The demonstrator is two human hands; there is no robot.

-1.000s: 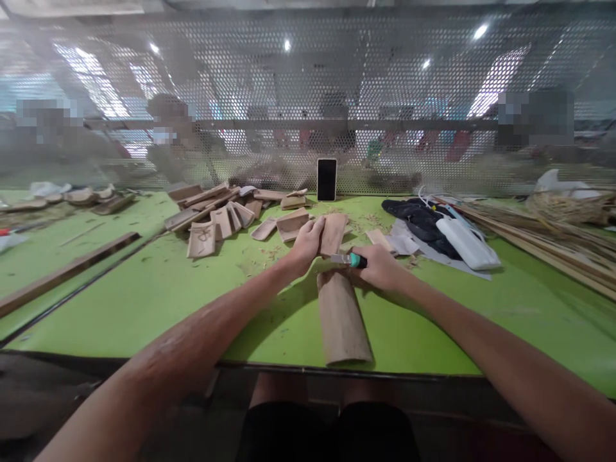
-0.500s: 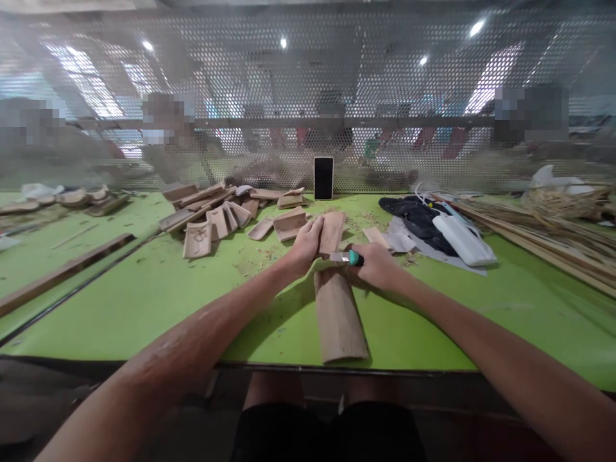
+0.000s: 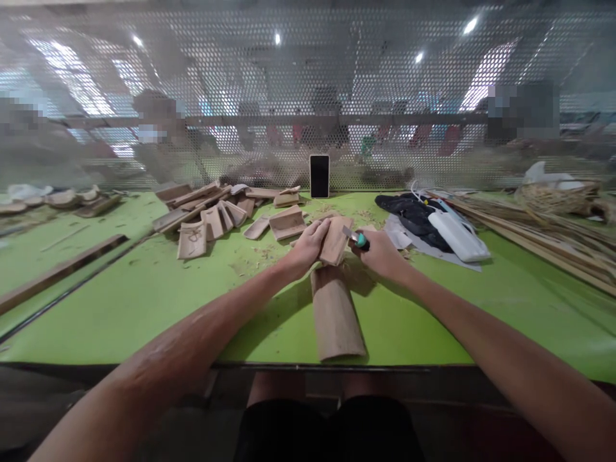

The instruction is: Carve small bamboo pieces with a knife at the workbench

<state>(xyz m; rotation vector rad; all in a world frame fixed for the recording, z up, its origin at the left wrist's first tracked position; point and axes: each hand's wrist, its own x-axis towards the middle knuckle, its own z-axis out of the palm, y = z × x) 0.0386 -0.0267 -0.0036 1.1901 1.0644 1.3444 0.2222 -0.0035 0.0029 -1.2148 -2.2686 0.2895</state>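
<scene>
Left grip (image 3: 308, 247) clasps a curved bamboo piece (image 3: 334, 240); right grip (image 3: 380, 253) clenches a teal-handled knife (image 3: 357, 239).

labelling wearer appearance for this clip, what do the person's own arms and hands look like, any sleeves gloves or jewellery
Both forearms are bare from the picture's lower edge up to the hands, with no sleeve in view. The left hand and right hand wear no gloves; no watch, bracelet or ring shows. The left forearm looks dusted with pale smudges. Dark shorts show below the table edge.

Bright ceiling lights (image 3: 469, 25) glare through a hazy perforated screen (image 3: 240, 83), casting soft shadows on the green table (image 3: 144, 289), with wide-angle bending and blur toward the edges.
</scene>
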